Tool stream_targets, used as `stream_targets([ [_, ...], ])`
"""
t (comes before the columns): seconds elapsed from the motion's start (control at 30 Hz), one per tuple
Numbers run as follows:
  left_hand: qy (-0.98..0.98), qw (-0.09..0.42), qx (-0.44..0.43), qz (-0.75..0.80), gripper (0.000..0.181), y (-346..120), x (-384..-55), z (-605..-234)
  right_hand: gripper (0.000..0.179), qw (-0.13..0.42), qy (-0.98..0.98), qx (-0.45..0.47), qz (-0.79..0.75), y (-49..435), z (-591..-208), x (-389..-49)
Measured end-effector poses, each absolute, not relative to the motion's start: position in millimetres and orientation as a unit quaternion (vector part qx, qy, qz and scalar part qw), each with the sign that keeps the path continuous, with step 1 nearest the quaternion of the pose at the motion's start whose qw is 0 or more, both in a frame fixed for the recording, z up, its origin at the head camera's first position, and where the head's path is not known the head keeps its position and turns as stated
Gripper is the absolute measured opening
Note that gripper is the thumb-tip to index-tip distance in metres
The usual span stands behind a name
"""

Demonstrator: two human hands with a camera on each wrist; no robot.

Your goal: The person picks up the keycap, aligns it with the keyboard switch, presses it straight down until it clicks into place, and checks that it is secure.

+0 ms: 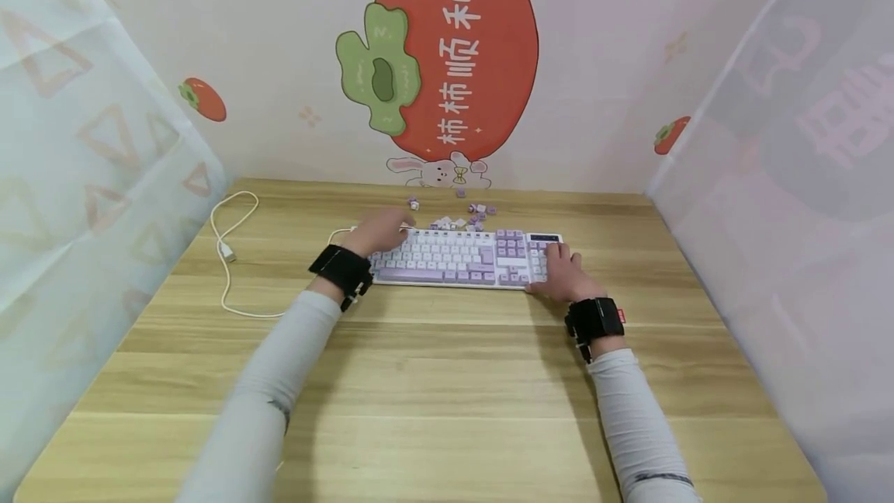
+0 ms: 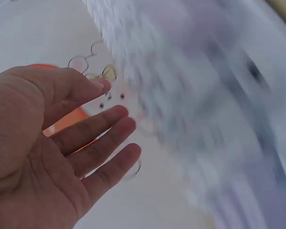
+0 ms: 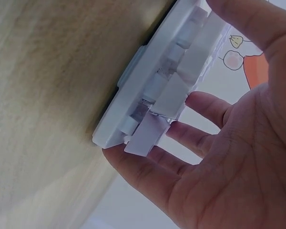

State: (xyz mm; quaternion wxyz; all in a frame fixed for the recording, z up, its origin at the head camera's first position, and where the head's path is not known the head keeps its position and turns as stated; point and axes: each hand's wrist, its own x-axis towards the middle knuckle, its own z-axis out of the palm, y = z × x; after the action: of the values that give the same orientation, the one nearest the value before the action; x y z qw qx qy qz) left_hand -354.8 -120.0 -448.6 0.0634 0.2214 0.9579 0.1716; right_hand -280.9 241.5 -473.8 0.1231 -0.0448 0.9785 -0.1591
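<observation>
A white and lilac keyboard (image 1: 447, 258) lies across the far half of the table. Over its left end is my left hand (image 1: 380, 233). The left wrist view shows that hand (image 2: 81, 129) with relaxed fingers and nothing in its palm, beside the blurred keyboard (image 2: 190, 95). At the other end my right hand (image 1: 564, 274) holds the keyboard, fingers on the number keys and thumb by the near edge. In the right wrist view, the fingers of this hand (image 3: 229, 152) curl about the keyboard's end (image 3: 152, 95). Some fingertips are hidden behind its keys.
Several loose white and lilac keycaps (image 1: 482, 209) lie behind the keyboard. A white USB cable (image 1: 225, 286) loops over the table's left part. The wooden table (image 1: 447, 386) has printed sheets at its back (image 1: 573, 99) and both sides.
</observation>
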Motion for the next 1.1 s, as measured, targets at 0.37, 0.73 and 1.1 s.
stream_targets([
  [0.37, 0.944, 0.126, 0.234, 0.196, 0.027, -66, -386, -453, 0.095, 0.125, 0.978, -0.049, -0.16, 244, -474, -282],
  [0.73, 0.939, 0.073, 0.23, 0.245, 0.054, -69, -394, -467, 0.095, 0.121, 0.98, -0.049, -0.153, 243, -473, -282],
  [1.1, 0.922, -0.046, 0.2, 0.33, 0.03, -76, -396, -472, 0.097, 0.121, 0.979, -0.055, -0.155, 244, -473, -281],
])
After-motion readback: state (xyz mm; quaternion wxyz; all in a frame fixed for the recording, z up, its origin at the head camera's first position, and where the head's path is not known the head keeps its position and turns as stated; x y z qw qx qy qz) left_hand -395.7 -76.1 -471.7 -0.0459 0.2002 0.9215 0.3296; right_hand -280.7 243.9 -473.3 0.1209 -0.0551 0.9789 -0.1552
